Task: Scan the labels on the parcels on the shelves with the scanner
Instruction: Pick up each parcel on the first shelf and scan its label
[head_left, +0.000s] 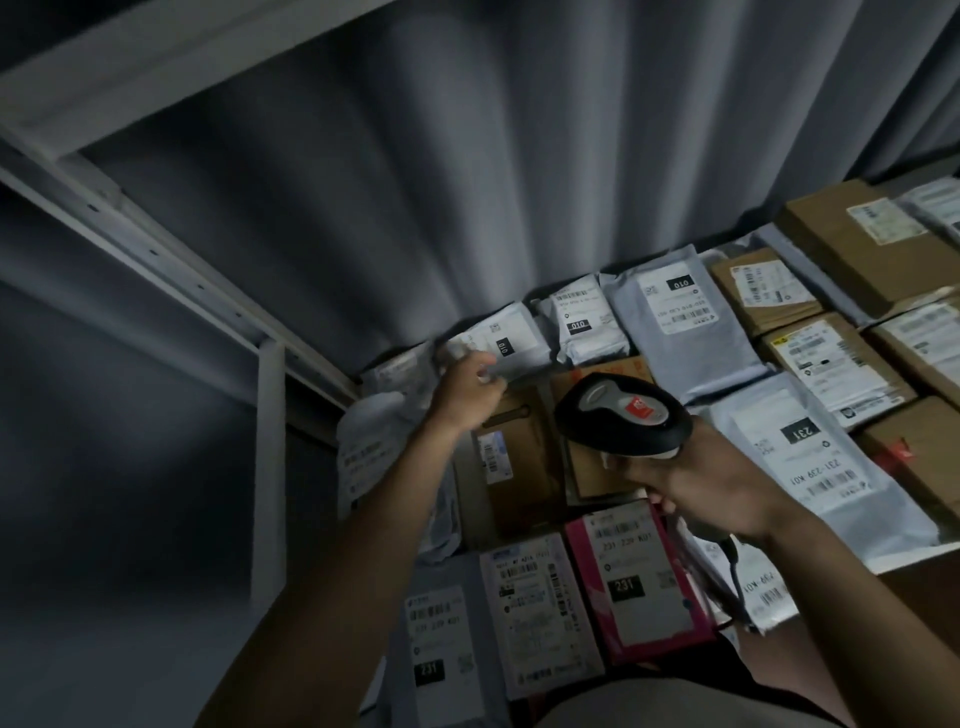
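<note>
Shelf (358, 384) w/ labelled parcels (680, 332)

Left hand (467, 382) outstretched, pinching, right hand (696, 486) clenched, raised

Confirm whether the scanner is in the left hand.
No: the scanner is held in the grip of the right hand, while the left hand reaches to a grey mailer at the back.

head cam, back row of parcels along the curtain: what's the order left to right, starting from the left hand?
left hand on a white mailer marked 010 → crumpled white mailer marked 010 → flat grey mailer marked 010 → small brown box → large brown box.
</note>
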